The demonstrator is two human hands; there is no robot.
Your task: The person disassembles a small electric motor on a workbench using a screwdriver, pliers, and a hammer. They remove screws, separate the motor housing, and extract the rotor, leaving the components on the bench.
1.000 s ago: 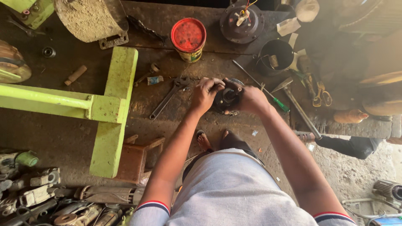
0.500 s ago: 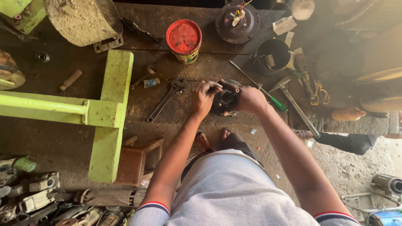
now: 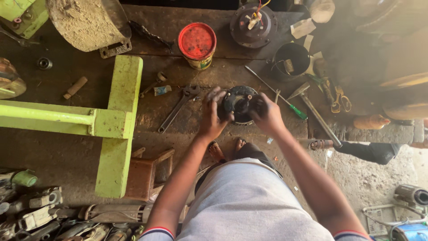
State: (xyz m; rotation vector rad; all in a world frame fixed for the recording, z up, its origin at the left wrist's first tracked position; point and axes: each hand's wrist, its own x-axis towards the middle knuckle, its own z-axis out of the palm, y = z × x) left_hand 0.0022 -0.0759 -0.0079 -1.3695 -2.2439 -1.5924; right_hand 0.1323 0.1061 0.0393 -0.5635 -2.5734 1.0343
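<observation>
Grimy and oil-dark, the wooden worktop fills the head view, littered with tools and machine parts. At its front edge both hands close on one thing: a round, black motor housing, disc-shaped and lying flat, so it has no long axis to speak of, only a hub at its centre pointing up towards the camera. The left hand grips its left rim, fingers curled over the top edge and blurred. The right hand holds the right rim, its fingers bent inward across the face near the hub. The housing thus sits directly between the two hands, touching both, neither one nearer than the other. Whether it rests on the worktop or is lifted slightly I cannot tell.

Just left of the left hand lies an adjustable wrench, slanting up to the right. Right of the right hand a green-handled screwdriver runs diagonally, and beyond it a hammer. Further back stand a red-lidded tin, a second round motor part with loose wires and a black cup. A lime-green metal frame crosses the left side, with a small wooden stool below it.
</observation>
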